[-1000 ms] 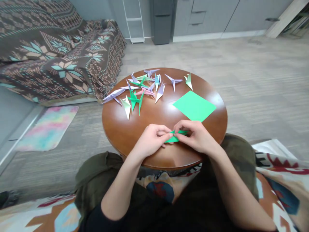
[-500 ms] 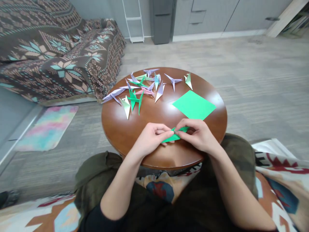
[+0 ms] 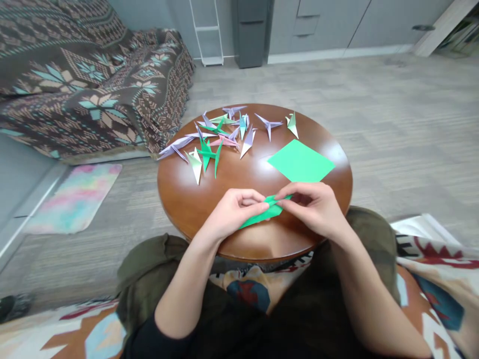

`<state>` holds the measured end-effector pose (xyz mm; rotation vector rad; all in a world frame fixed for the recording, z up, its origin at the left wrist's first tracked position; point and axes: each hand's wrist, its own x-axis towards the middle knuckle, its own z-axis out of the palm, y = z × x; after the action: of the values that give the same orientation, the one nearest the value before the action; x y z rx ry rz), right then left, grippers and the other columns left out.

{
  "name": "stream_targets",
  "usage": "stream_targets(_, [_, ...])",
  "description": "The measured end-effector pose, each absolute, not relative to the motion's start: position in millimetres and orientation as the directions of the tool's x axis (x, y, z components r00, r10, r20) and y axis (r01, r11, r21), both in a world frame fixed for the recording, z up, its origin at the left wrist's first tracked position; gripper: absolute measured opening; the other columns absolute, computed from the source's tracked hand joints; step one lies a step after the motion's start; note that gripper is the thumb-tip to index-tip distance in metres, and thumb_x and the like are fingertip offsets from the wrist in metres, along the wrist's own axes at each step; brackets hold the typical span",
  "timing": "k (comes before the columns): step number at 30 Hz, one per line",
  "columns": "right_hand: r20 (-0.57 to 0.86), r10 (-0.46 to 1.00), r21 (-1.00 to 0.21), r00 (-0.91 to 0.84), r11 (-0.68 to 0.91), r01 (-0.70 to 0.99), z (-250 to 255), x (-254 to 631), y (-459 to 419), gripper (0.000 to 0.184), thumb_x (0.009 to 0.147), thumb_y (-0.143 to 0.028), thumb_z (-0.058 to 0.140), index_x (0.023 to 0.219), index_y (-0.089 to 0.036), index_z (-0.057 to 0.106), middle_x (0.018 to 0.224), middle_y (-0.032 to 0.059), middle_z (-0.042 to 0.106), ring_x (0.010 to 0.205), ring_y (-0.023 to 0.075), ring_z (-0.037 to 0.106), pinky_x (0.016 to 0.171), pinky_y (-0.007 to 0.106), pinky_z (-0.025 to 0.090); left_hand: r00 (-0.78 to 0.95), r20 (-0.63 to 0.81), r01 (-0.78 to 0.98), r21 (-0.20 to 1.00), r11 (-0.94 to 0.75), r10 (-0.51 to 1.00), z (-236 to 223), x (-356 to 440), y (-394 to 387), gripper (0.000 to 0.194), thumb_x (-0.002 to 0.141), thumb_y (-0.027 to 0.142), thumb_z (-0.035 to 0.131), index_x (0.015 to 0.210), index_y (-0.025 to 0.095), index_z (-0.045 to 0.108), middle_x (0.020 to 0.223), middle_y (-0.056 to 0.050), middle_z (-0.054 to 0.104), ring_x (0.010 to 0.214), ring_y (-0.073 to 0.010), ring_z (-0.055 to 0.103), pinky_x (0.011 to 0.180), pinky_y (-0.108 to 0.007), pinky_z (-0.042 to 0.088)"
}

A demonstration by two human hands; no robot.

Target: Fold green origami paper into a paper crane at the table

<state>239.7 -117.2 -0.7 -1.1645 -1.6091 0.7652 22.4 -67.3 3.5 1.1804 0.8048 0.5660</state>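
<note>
Pinching folded green paper (image 3: 272, 212) with left grip (image 3: 235, 212) and right grip (image 3: 316, 207) just below frame center, over brown counter (image 3: 235, 174), near green sheet (image 3: 301, 162) right of center.

Patt. sofa throw (image 3: 108, 94), multicol. mat (image 3: 77, 197), gry cabs (image 3: 329, 27)

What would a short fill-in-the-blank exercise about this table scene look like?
1. The left hand and right hand hold a piece of paper whose colour is ____.
2. The flat sheet on the table lies closer to the ____ hand.
3. Most of the folded paper shapes lie toward the table's ____-hand side, as the person sees it.

Missing words: green; right; left.
</note>
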Motion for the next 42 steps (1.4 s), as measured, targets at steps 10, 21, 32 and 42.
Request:
stream_targets(10, [0.272, 0.962, -0.944, 0.019, 0.263, 0.199, -4.3, 227.3, -115.0, 0.01, 0.094, -0.026, 0.075, 0.103, -0.023, 0.073, 0.093, 0.0033, 0.08, 0.079, 0.0193, 0.077, 0.069, 0.029, 0.06, 0.667, -0.317, -0.093, 0.862, 0.498, 0.674, 0.0, 26.0, -72.6, 0.04, 0.077, 0.042, 0.092, 0.094, 0.014, 0.069, 0.091, -0.013, 0.084, 0.077, -0.023, 0.082, 0.078, -0.034, 0.065])
stream_targets(21, [0.24, 0.97, -0.958, -0.033, 0.243, 0.151, -4.1, 230.4, -115.4, 0.012, 0.096, -0.03, 0.076, 0.101, -0.022, 0.068, 0.091, 0.003, 0.08, 0.082, 0.0198, 0.079, 0.072, 0.03, 0.062, 0.723, -0.26, -0.039, 0.91, 0.414, 0.64, 3.1, 28.3, -71.6, 0.054, 0.079, 0.064, 0.085, 0.091, 0.012, 0.08, 0.086, -0.014, 0.082, 0.065, -0.0173, 0.074, 0.064, -0.025, 0.059])
stream_targets(32, [0.175, 0.981, -0.983, 0.084, 0.178, -0.033, -8.2, 227.0, -107.7, 0.029, 0.095, -0.05, 0.076, 0.106, -0.023, 0.072, 0.091, 0.0035, 0.081, 0.078, 0.0194, 0.078, 0.076, 0.034, 0.064, 0.64, -0.129, -0.033, 0.98, 0.194, 0.758, 1.0, 32.5, -73.4, 0.038, 0.095, 0.051, 0.073, 0.095, 0.013, 0.077, 0.077, -0.006, 0.079, 0.066, -0.0145, 0.071, 0.07, -0.024, 0.054])
stream_targets(42, [0.107, 0.994, -0.994, -0.002, 0.107, -0.031, -5.7, 222.6, -108.8, 0.03, 0.088, -0.049, 0.085, 0.082, -0.021, 0.074, 0.07, 0.0, 0.075, 0.061, 0.0165, 0.071, 0.062, 0.029, 0.061, 0.623, -0.137, -0.062, 0.973, 0.223, 0.77, -1.3, 34.1, -72.7, 0.042, 0.092, 0.055, 0.076, 0.096, 0.014, 0.069, 0.086, -0.007, 0.08, 0.067, -0.0135, 0.07, 0.068, -0.024, 0.053])
